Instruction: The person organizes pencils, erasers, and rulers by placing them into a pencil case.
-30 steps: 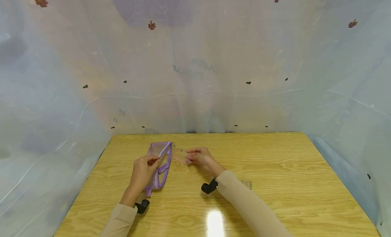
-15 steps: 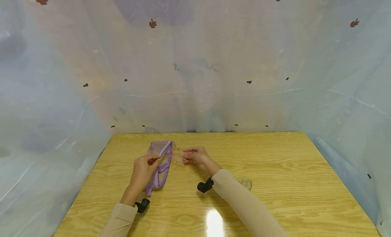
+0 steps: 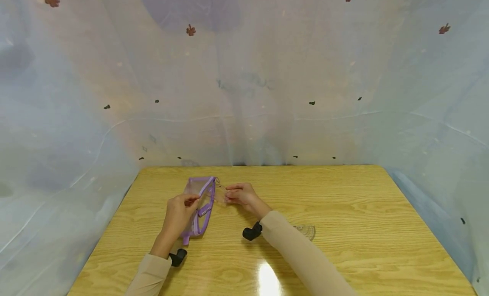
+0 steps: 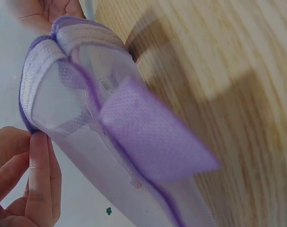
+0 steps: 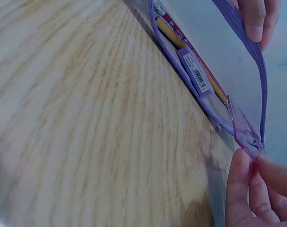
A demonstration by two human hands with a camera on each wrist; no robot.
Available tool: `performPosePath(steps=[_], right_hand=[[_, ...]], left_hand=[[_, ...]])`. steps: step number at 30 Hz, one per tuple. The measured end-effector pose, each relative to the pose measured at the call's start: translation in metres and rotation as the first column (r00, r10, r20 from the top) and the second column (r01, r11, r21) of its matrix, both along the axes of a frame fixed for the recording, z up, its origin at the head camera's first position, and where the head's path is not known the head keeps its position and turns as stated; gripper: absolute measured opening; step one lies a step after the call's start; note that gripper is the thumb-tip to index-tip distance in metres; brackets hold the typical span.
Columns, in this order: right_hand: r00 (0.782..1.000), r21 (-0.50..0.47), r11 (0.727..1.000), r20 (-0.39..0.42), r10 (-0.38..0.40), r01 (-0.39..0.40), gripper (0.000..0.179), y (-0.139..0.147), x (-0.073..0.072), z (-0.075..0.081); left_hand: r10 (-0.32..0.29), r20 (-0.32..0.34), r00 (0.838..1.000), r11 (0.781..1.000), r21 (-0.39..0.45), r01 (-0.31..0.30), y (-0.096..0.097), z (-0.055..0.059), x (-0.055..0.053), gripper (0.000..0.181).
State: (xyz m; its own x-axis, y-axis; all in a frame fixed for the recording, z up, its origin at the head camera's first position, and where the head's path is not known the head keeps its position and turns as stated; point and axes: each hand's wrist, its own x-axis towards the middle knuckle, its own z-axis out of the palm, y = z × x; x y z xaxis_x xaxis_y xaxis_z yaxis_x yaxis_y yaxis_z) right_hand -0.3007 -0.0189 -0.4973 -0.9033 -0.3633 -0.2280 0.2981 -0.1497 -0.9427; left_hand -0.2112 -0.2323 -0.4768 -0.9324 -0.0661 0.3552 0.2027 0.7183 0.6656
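My left hand (image 3: 177,213) pinches the upper rim of the purple mesh pencil case (image 3: 195,185) between thumb and fingers, lifting that edge so the zipped mouth gapes toward my right side. With my right hand (image 3: 244,198) I pinch a flat, clear pink plastic piece (image 5: 243,135), thumb on one face and fingers on the other. It sits at the far end of the case's mouth, its free end overlapping the opening; I cannot tell how deep it reaches.

Along the lower side of the case lie a red pencil (image 5: 177,30) and a yellow pencil (image 5: 169,32), side by side, with a purple block (image 5: 194,72) bearing a white barcode label over them. A purple tab (image 4: 153,132) sticks out from the case's near end.

The case rests on the left part of the wood-grain table (image 3: 363,211). A clear protractor (image 3: 308,231) lies on the tabletop beyond my right sleeve (image 3: 305,260), which partly covers it. A black camera sits on each wrist, and a pale patterned curtain (image 3: 267,75) hangs behind the table.
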Motion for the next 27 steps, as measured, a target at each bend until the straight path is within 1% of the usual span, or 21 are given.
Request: performPosePath(steps=[6,12,20,27], right_hand=[[1.0,0.002,1.0,0.001,-0.005,0.005,0.029,-0.004,-0.001,0.001],[1.0,0.0,1.0,-0.003,-0.016,0.016,0.031,-0.009,0.0,-0.001],[1.0,-0.004,1.0,-0.004,-0.02,0.02,0.029,-0.014,0.001,-0.004],[0.999,-0.013,0.999,0.01,-0.042,0.042,0.027,-0.017,0.0,-0.002]], left_hand=[[0.0,0.0,1.0,1.0,-0.004,0.0,0.0,0.0,-0.001,0.012],[0.0,0.0,1.0,1.0,0.0,0.0,0.0,0.001,0.0,0.012],[0.006,0.013,1.0,1.0,0.001,-0.006,0.0,0.0,0.001,0.012],[0.004,0.02,1.0,1.0,0.009,-0.005,-0.001,0.001,0.001,0.013]])
